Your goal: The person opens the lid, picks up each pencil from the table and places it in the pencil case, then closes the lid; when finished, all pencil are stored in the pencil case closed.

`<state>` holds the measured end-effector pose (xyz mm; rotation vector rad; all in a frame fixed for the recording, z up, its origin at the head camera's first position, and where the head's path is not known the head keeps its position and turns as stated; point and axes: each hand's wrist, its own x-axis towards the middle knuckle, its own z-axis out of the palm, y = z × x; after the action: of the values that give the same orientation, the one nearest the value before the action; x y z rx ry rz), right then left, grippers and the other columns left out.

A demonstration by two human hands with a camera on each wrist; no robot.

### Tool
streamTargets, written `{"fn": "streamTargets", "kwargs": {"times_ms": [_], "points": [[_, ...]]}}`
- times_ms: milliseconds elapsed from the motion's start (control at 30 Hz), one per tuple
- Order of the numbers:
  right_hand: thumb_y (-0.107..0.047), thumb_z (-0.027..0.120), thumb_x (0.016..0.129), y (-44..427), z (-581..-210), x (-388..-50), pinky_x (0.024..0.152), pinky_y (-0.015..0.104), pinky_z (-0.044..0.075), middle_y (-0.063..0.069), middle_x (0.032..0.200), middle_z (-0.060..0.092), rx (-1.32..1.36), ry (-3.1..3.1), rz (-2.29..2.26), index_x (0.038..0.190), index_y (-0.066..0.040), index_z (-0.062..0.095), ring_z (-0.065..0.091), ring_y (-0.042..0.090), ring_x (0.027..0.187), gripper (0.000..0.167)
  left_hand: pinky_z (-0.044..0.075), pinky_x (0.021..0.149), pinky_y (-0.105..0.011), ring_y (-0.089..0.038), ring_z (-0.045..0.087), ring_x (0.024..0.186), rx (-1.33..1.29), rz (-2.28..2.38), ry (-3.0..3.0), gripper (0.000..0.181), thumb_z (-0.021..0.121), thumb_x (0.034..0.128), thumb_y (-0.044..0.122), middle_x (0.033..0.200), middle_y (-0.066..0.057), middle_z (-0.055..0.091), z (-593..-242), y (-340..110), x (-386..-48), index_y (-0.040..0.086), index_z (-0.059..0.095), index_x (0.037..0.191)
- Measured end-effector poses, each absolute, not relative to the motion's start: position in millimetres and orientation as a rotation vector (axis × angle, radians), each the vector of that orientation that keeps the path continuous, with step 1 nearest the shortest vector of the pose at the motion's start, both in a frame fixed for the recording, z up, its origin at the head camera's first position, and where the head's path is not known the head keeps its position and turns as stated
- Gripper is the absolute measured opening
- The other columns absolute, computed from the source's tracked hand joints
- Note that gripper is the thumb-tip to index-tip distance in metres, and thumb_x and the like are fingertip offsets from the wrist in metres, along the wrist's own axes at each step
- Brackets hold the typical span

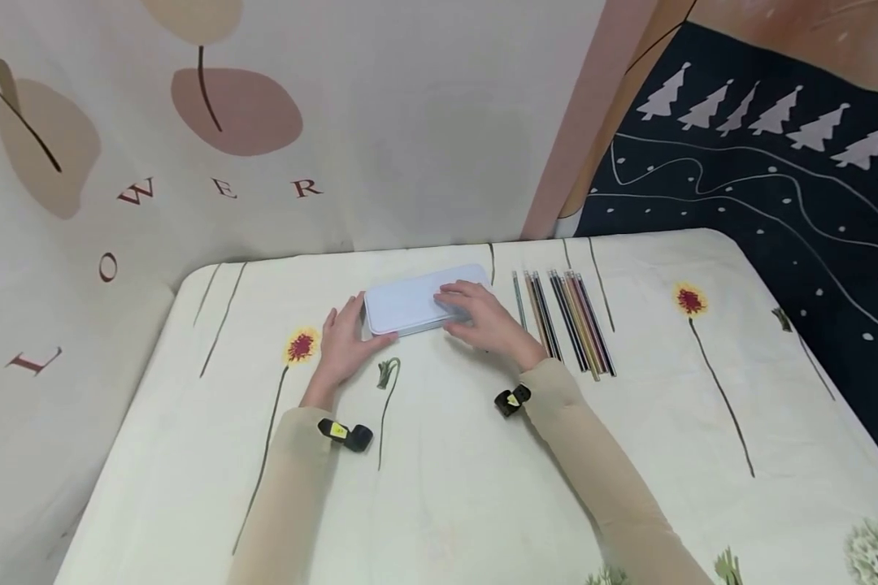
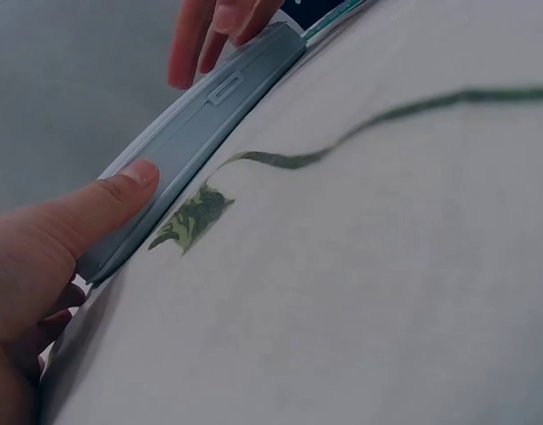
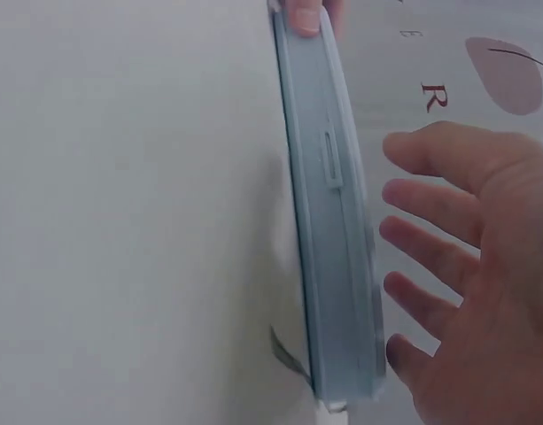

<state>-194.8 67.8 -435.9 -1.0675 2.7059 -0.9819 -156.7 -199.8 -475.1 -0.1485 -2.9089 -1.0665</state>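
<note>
A light-blue pencil case [image 1: 402, 305], closed and rectangular, lies flat on the cloth-covered table. At its left end my left hand [image 1: 341, 344] holds it. The left wrist view shows the thumb [image 2: 129, 184] against the front side and the other fingers partly hidden behind the end. Over the right part of the lid is my right hand [image 1: 486, 321], its fingers spread. The right wrist view shows those fingers [image 3: 430, 239] apart from the lid. A small catch [image 3: 331, 159] sits midway along the front side.
Several pencils [image 1: 567, 317] lie roughly side by side just right of the case, close to my right wrist. The pale tablecloth [image 1: 439, 487] has printed flowers. A printed curtain [image 1: 439, 146] hangs behind the table, with a dark tree-patterned cloth [image 1: 739, 162] at the right.
</note>
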Motion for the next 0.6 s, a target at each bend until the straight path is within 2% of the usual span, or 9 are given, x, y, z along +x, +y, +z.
{"fn": "streamTargets", "kwargs": {"times_ms": [67, 233, 600], "points": [[-0.015, 0.069, 0.088, 62.9, -437.2, -195.6, 0.114, 0.048, 0.017, 0.015, 0.141, 0.049, -1.051, 2.726, -0.953, 0.132, -0.002, 0.058, 0.035, 0.033, 0.134, 0.047, 0.000, 0.116, -0.044, -0.035, 0.022, 0.141, -0.150, -1.063, -2.915, 0.094, 0.077, 0.0811, 0.037, 0.151, -0.023, 0.032, -475.2, -200.4, -156.7, -0.006, 0.028, 0.148], [-0.017, 0.073, 0.085, 58.2, -444.2, -196.9, 0.112, 0.048, 0.022, 0.011, 0.139, 0.050, -0.961, 2.771, -0.976, 0.129, -0.007, 0.062, 0.039, 0.031, 0.131, 0.046, 0.000, 0.116, -0.043, -0.035, 0.022, 0.142, -0.153, -1.064, -2.913, 0.094, 0.077, 0.0811, 0.037, 0.150, -0.023, 0.032, -476.7, -200.3, -156.5, -0.008, 0.027, 0.147], [-0.011, 0.078, 0.076, 48.0, -462.6, -197.1, 0.107, 0.047, 0.024, 0.006, 0.136, 0.053, -0.835, 2.869, -1.171, 0.115, -0.010, 0.067, 0.037, 0.029, 0.129, 0.040, 0.001, 0.116, -0.043, -0.035, 0.024, 0.141, -0.136, -1.100, -2.885, 0.091, 0.078, 0.0799, 0.034, 0.149, -0.024, 0.035, -473.2, -198.6, -154.6, -0.008, 0.031, 0.146]]}}
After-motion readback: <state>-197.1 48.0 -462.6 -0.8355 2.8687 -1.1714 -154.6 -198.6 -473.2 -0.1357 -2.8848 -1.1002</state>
